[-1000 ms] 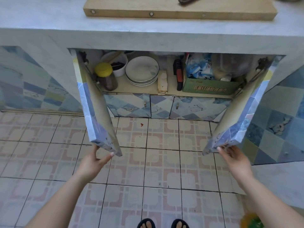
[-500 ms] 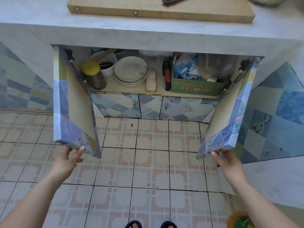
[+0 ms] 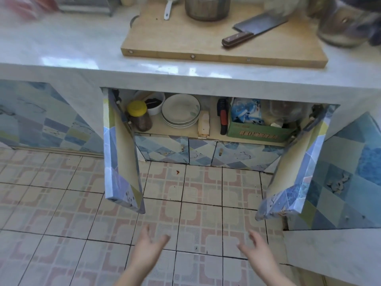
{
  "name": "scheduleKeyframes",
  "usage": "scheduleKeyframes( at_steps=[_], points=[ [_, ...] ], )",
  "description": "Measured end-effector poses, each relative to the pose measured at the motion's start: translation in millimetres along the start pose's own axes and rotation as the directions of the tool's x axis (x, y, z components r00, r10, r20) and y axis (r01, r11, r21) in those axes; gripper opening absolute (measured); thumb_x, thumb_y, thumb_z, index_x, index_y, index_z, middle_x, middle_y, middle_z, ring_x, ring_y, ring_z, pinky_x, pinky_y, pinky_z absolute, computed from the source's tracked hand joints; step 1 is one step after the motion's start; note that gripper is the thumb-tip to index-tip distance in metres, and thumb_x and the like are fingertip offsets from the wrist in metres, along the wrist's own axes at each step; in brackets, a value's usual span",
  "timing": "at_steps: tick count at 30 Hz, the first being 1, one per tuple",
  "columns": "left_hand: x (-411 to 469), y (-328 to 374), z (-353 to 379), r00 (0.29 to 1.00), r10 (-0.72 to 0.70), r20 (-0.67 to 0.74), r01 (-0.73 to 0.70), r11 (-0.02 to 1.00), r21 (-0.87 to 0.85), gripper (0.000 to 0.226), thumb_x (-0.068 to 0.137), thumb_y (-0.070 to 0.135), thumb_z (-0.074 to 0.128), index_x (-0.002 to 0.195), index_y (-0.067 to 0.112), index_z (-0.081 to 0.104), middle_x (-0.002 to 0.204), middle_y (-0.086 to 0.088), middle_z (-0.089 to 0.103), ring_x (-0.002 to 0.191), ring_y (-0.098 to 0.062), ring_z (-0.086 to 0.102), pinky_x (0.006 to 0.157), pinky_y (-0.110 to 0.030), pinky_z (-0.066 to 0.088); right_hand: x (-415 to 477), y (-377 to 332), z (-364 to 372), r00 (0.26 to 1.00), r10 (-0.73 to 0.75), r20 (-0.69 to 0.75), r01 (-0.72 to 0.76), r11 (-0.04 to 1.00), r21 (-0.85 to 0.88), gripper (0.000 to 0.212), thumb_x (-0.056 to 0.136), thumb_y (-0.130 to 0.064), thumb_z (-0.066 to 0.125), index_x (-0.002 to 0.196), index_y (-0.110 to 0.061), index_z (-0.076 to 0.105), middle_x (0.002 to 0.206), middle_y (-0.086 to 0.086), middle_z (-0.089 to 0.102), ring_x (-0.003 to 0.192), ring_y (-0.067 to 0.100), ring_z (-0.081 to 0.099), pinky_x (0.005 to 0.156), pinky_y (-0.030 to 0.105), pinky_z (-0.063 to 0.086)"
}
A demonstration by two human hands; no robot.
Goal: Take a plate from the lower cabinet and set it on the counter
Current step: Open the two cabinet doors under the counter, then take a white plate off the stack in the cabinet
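Observation:
A stack of white plates (image 3: 181, 110) lies on the shelf inside the lower cabinet, left of centre. Both cabinet doors stand wide open, the left door (image 3: 121, 162) and the right door (image 3: 296, 172). My left hand (image 3: 149, 246) and my right hand (image 3: 257, 250) hover over the floor tiles in front of the cabinet, fingers spread, holding nothing, well below and short of the plates. The pale marble counter (image 3: 82, 44) runs above the cabinet.
A wooden cutting board (image 3: 185, 40) on the counter carries a cleaver (image 3: 253, 29) and a steel pot (image 3: 207, 7). A glass jar (image 3: 346, 25) stands at the right. Inside the cabinet are a yellow-lidded jar (image 3: 139, 115), a white bowl (image 3: 154, 103), a wooden piece (image 3: 204, 124) and a green box (image 3: 259, 133).
Both hands have let go of the door edges and drawn inward toward the middle. The doors stay open. The view has lifted, showing more of the counter.

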State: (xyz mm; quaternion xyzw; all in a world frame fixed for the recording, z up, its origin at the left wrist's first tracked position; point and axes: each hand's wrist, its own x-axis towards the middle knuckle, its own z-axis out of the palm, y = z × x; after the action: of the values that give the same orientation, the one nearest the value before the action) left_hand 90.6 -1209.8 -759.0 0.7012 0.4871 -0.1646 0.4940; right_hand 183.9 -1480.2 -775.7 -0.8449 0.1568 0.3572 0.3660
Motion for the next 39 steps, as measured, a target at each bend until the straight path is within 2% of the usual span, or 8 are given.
scheduleKeyframes(
  at_steps=[6,15,27,29,31,32,35,39],
  points=[
    [-5,57,-11,0.981,0.193,0.023,-0.188,0.972,-0.144,0.079,0.076,0.034,0.07,0.143,0.022,0.029,0.15,0.0,0.035,0.137,-0.02,0.032,0.107,-0.036,0.028,-12,-89,15,0.973,-0.217,-0.081,0.21,0.974,-0.081,0.061,0.086,-0.043,0.056,0.14,-0.02,0.039,0.146,0.001,0.042,0.132,0.02,0.04,0.103,0.035,0.033],
    [14,114,-45,0.935,0.355,0.02,-0.345,0.919,-0.192,0.079,0.079,0.042,0.066,0.145,0.028,0.025,0.152,0.005,0.031,0.138,-0.016,0.029,0.108,-0.036,0.027,2,-166,8,0.925,-0.337,-0.176,0.316,0.939,-0.137,0.06,0.09,-0.046,0.049,0.142,-0.019,0.035,0.149,0.004,0.038,0.135,0.023,0.037,0.105,0.037,0.032],
    [106,159,-36,0.923,0.378,-0.068,-0.383,0.899,-0.212,0.079,0.079,0.048,0.063,0.145,0.026,0.026,0.152,0.003,0.032,0.138,-0.017,0.03,0.11,-0.04,0.029,97,-222,21,0.91,-0.379,-0.165,0.368,0.925,-0.098,0.06,0.089,-0.044,0.051,0.141,-0.018,0.037,0.148,0.004,0.039,0.133,0.024,0.039,0.103,0.039,0.035],
    [133,171,-27,0.925,0.368,-0.09,-0.379,0.895,-0.237,0.078,0.08,0.046,0.063,0.145,0.025,0.026,0.152,0.002,0.032,0.131,-0.014,0.039,0.103,-0.032,0.035,126,-233,23,0.899,-0.406,-0.167,0.392,0.913,-0.11,0.061,0.088,-0.045,0.052,0.141,-0.018,0.037,0.148,0.004,0.04,0.132,0.025,0.04,0.103,0.038,0.035],
    [159,182,-19,0.924,0.367,-0.106,-0.382,0.883,-0.273,0.076,0.082,0.044,0.062,0.145,0.022,0.026,0.152,0.001,0.032,0.115,-0.004,0.048,0.086,-0.017,0.042,154,-243,27,0.89,-0.422,-0.171,0.408,0.906,-0.114,0.061,0.088,-0.045,0.051,0.142,-0.018,0.037,0.148,0.005,0.041,0.133,0.025,0.039,0.104,0.038,0.034],
    [172,187,-15,0.921,0.369,-0.123,-0.389,0.876,-0.284,0.075,0.083,0.043,0.062,0.145,0.02,0.026,0.152,0.0,0.032,0.117,-0.005,0.047,0.086,-0.017,0.042,169,-246,29,0.883,-0.435,-0.177,0.421,0.9,-0.113,0.061,0.089,-0.045,0.051,0.142,-0.019,0.037,0.147,0.005,0.041,0.133,0.025,0.039,0.104,0.038,0.034],
    [215,199,-3,0.92,0.352,-0.171,-0.39,0.866,-0.313,0.075,0.083,0.041,0.062,0.145,0.016,0.028,0.152,-0.005,0.033,0.136,-0.021,0.034,0.107,-0.036,0.031,215,-254,38,0.863,-0.466,-0.195,0.459,0.885,-0.081,0.058,0.089,-0.043,0.05,0.141,-0.019,0.037,0.146,0.006,0.042,0.131,0.026,0.041,0.1,0.033,0.034],
    [272,206,15,0.908,0.355,-0.224,-0.414,0.846,-0.336,0.074,0.083,0.039,0.062,0.145,0.016,0.03,0.151,-0.006,0.035,0.136,-0.022,0.035,0.101,-0.031,0.03,276,-262,53,0.826,-0.52,-0.215,0.521,0.852,-0.058,0.058,0.09,-0.04,0.051,0.141,-0.018,0.037,0.149,0.003,0.039,0.131,0.022,0.041,0.093,0.026,0.03]
  ],
)
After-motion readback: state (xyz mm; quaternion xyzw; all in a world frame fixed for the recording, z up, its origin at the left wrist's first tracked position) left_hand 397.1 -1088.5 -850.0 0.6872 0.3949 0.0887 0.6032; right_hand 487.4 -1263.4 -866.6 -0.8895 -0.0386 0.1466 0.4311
